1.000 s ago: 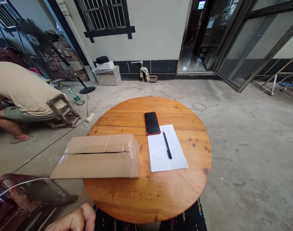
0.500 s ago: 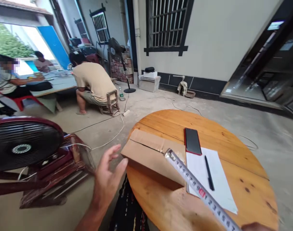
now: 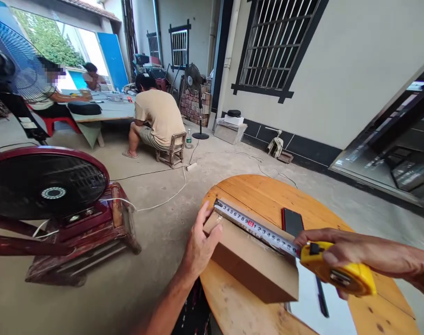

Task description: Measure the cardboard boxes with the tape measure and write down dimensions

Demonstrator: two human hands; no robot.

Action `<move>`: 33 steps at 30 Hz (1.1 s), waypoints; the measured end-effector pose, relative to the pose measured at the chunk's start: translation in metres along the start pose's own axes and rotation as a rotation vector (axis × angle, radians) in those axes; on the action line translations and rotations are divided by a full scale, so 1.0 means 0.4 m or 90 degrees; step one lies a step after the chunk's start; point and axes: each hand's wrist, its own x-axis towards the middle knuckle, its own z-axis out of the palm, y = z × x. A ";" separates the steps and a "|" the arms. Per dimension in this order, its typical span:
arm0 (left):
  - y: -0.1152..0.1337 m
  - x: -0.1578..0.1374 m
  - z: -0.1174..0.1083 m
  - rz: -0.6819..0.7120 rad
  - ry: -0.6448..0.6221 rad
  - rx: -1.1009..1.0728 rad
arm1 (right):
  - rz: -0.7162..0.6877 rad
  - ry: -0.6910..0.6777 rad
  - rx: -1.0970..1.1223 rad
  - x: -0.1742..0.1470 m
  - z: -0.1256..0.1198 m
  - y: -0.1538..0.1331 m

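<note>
A brown cardboard box (image 3: 254,260) lies on the round wooden table. My left hand (image 3: 202,239) grips its left end, thumb at the near edge and fingers reaching to the far corner. In my right hand (image 3: 341,251) is a yellow tape measure (image 3: 354,277), held past the box's right end. Its silver blade (image 3: 254,226) runs out along the top of the box, the end hook close to my left fingertips. A black pen (image 3: 321,298) rests on white paper (image 3: 313,311) beside the box. Partly behind the blade and right hand lies a phone (image 3: 293,221) with a red edge.
The round table (image 3: 240,309) stands before me. To the left, a dark red fan (image 3: 53,190) sits on a wooden chair (image 3: 103,237). A person (image 3: 159,114) sits on a small chair further off, near others at a long table. Cables (image 3: 163,202) cross the floor.
My left hand has moved right onto the box's end. The tape blade has come down from the air onto the box top. My right hand with the tape case has come into view.
</note>
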 end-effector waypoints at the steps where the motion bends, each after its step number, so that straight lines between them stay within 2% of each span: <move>1: 0.002 0.000 0.000 0.005 0.000 -0.002 | 0.024 -0.012 -0.016 0.010 0.005 0.003; 3: 0.003 0.000 0.000 0.016 0.008 0.007 | 0.127 -0.093 -0.061 0.045 -0.008 -0.001; 6: 0.003 0.002 -0.002 0.022 0.005 0.046 | 0.303 -0.303 -0.136 0.106 -0.049 -0.022; 7: 0.004 0.003 -0.003 0.019 0.000 0.064 | 0.323 -0.352 -0.151 0.121 -0.059 -0.030; 10: 0.009 0.005 -0.006 -0.002 -0.010 0.104 | 0.297 -0.393 -0.149 0.140 -0.068 -0.055; 15: 0.017 0.004 -0.007 -0.014 0.009 0.144 | 0.355 -0.533 -0.194 0.146 -0.066 -0.087; 20: 0.011 0.003 -0.008 -0.019 0.031 0.208 | 0.347 -0.557 -0.228 0.146 -0.099 -0.070; 24: 0.008 0.005 -0.006 -0.018 0.031 0.207 | 0.341 -0.564 -0.222 0.136 -0.116 -0.051; 33: -0.010 0.004 -0.008 -0.007 0.031 0.167 | 0.338 -0.538 -0.248 0.121 -0.098 -0.061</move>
